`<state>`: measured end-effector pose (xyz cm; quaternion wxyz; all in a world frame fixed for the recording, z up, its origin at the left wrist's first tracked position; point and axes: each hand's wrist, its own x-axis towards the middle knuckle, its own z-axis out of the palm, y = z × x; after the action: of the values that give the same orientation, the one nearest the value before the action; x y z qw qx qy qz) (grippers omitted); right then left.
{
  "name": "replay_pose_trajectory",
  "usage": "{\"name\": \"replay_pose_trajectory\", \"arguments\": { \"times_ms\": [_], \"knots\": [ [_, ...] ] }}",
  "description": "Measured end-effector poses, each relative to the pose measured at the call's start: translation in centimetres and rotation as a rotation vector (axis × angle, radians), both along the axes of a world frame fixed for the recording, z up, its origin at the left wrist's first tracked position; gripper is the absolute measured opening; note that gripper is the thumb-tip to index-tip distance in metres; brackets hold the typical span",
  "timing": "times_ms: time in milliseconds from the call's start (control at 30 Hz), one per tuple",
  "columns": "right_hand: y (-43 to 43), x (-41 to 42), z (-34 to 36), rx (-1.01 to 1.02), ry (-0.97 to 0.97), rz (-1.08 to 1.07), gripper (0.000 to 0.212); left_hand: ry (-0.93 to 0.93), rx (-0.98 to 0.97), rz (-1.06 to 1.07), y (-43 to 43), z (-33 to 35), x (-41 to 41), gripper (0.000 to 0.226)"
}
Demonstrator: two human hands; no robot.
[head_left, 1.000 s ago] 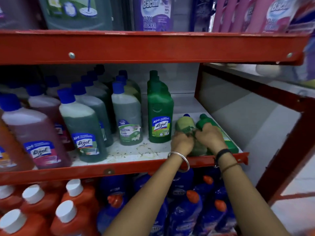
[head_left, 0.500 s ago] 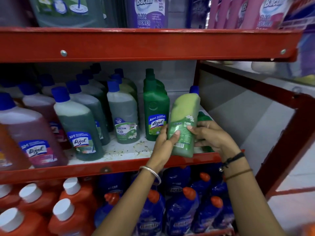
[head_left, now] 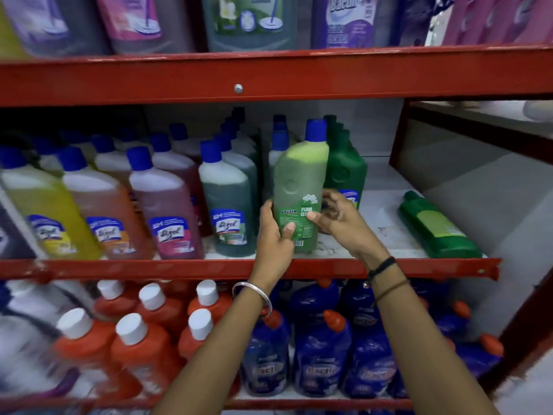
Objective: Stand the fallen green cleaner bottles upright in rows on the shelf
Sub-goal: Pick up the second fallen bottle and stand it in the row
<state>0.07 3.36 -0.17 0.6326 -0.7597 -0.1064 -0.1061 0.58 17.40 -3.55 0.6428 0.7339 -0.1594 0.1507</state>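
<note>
On the red metal shelf (head_left: 419,268), bare board lies open between the upright rows and a dark green bottle lying flat (head_left: 438,226) by the right edge. Your left hand (head_left: 273,235) and right hand (head_left: 341,223) both clasp a pale green, blue-capped cleaner bottle (head_left: 299,187), upright near the front lip.

Translucent plastic green bottle (head_left: 299,187) at centre, glossy paper label, smooth blue cap; red-painted metal shelf rail (head_left: 209,269) below looks chipped; the white shelf board (head_left: 386,223) at right is matt and speckled

Red-edged shelf (head_left: 374,266) carries upright bottles (head_left: 167,211), one fallen (head_left: 437,226).
</note>
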Motion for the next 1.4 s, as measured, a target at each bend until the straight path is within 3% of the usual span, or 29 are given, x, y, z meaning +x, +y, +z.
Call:
{"name": "replay_pose_trajectory", "arguments": {
  "times_ms": [233,367,533,633,733,800,967,1167,1400],
  "knots": [
    [1.9,1.2,-2.7,-0.065,-0.027,-0.059,0.05,0.097,0.007,0.021,1.1,-1.4,1.4,0.059],
    [1.9,1.7,-3.9,-0.055,-0.049,-0.135,0.048,0.062,0.016,0.007,1.4,-2.3,2.0,0.059],
    [2.3,1.1,-4.8,-0.099,-0.124,-0.293,0.032,0.043,-0.184,0.055,1.6,-2.8,1.1,0.047],
    [3.1,0.6,-4.8,-0.105,-0.088,-0.227,0.054,-0.016,-0.241,0.058,1.8,-3.1,0.0,0.037],
    [3.8,1.0,-4.8,-0.168,-0.111,-0.268,0.08,-0.146,-0.177,0.117,1.8,-3.1,-0.7,0.024],
    [4.1,1.3,-4.6,-0.195,-0.112,-0.305,0.083,-0.174,-0.145,0.149,1.9,-3.2,-0.4,0.026],
    [4.1,1.2,-3.4,-0.174,-0.104,-0.308,0.065,-0.078,-0.194,0.02,3.1,-3.1,0.0,0.048],
    [3.4,1.4,-2.4,-0.087,-0.062,-0.176,0.039,0.058,0.013,-0.039,2.6,-2.3,0.7,0.064],
    [2.1,1.7,-1.9,-0.106,-0.027,-0.063,0.036,0.095,-0.038,0.029,1.8,-1.6,0.8,0.069]
  ]
}}
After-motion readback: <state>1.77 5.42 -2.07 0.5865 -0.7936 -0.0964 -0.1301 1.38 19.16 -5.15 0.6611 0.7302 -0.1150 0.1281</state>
